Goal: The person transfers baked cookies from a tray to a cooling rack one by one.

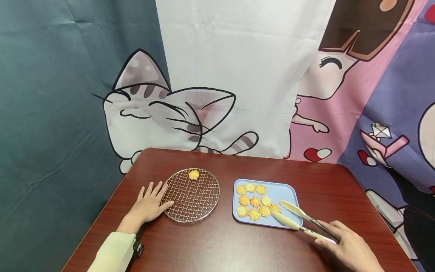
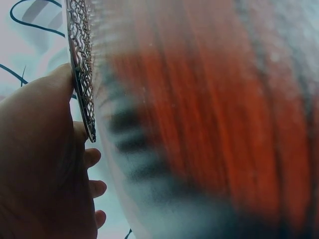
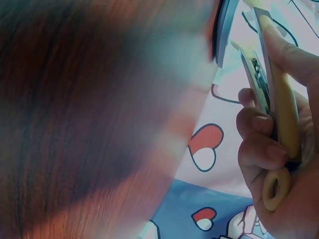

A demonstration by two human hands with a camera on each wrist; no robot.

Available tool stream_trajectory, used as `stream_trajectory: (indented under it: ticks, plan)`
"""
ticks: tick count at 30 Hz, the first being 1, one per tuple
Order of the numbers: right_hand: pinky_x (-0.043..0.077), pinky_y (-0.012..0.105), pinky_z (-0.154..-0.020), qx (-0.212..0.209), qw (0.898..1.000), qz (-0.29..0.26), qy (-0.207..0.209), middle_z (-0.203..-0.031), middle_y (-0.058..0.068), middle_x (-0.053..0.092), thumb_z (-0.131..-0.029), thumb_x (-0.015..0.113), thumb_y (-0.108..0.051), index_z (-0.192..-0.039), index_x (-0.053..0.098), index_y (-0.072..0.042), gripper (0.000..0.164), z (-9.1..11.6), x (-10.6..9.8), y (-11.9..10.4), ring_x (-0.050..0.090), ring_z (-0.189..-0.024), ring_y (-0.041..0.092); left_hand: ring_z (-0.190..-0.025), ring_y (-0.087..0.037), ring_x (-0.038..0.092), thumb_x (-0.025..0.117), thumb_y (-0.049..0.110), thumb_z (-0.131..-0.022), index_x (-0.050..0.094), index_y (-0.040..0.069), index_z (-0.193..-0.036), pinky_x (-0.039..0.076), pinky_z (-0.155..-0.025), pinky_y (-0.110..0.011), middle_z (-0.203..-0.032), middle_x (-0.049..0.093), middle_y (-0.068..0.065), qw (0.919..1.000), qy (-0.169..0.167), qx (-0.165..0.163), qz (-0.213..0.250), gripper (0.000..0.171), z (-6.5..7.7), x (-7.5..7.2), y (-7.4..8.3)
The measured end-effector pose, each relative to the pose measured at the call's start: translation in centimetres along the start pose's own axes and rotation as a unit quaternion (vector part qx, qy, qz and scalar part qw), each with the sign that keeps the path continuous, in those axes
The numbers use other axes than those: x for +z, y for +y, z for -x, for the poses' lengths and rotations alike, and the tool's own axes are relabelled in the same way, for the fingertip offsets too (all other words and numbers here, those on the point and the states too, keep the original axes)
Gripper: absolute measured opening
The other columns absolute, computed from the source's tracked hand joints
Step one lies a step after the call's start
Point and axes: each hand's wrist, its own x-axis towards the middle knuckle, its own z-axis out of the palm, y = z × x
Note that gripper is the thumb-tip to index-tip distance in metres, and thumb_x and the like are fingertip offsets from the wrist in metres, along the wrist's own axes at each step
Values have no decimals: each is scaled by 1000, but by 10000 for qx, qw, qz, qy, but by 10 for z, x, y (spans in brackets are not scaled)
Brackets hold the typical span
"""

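Observation:
My left hand rests with spread, straight fingers at the left rim of a round wire cooling rack; the thumb lies over its edge. One flower-shaped cookie lies near the rack's far rim. My right hand grips a pair of tongs with cream tips and handles, fingers curled round them in the right wrist view. The tong arms stand apart over the right part of a blue tray, nothing between them. The lower tip is close to the rightmost piped cookie on the tray.
Several more cookies of different shapes fill the tray's left and middle. A dark red wooden table carries everything. Behind its far edge hangs a cartoon-printed cloth. A black wristband sits on the left wrist.

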Motion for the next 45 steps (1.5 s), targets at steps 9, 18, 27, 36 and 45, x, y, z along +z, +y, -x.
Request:
stream_trajectory:
  ticks: [9, 18, 27, 36, 45]
  plan:
    - [49, 38, -65, -71, 9999, 10, 108, -105, 0, 63, -76, 80, -63, -117, 75, -16, 63, -1, 2, 3, 59, -83, 17, -150, -54, 15, 48, 58, -102, 34, 3, -158, 8, -117, -71, -162, 28, -25, 10000, 52, 21, 36, 80, 0, 1, 0]
    - [49, 37, -66, -114, 9999, 22, 93, -104, -1, 64, -76, 79, -63, -115, 76, -17, 60, -2, 1, 5, 58, -82, 15, -150, -53, 16, 47, 60, -101, 35, 3, -157, 9, -117, -71, -162, 29, -25, 10000, 46, 24, -37, 80, 0, 1, 0]
    - [47, 31, -63, -187, 9996, 43, 190, -101, -6, 63, -75, 81, -62, -111, 77, -20, 56, -3, 0, 4, 55, -78, 8, -149, -54, 15, 46, 59, -102, 35, 3, -158, 9, -117, -71, -162, 28, -25, 10000, -3, 11, -52, 80, 0, -3, 2]
    - [47, 31, -63, -204, 9995, 0, 247, -100, -6, 64, -74, 81, -62, -111, 77, -21, 56, -4, 0, 4, 55, -77, 6, -150, -54, 14, 47, 58, -102, 33, 3, -158, 8, -117, -71, -163, 27, -25, 10000, -44, 8, -34, 79, -1, -4, 1]
    - [48, 34, -65, -149, 9997, -12, 210, -102, -4, 64, -76, 81, -61, -115, 77, -19, 58, -2, 1, 3, 57, -79, 12, -150, -54, 15, 47, 58, -102, 33, 2, -158, 8, -117, -71, -163, 27, -25, 10000, -76, 0, -35, 80, 0, -5, 3]
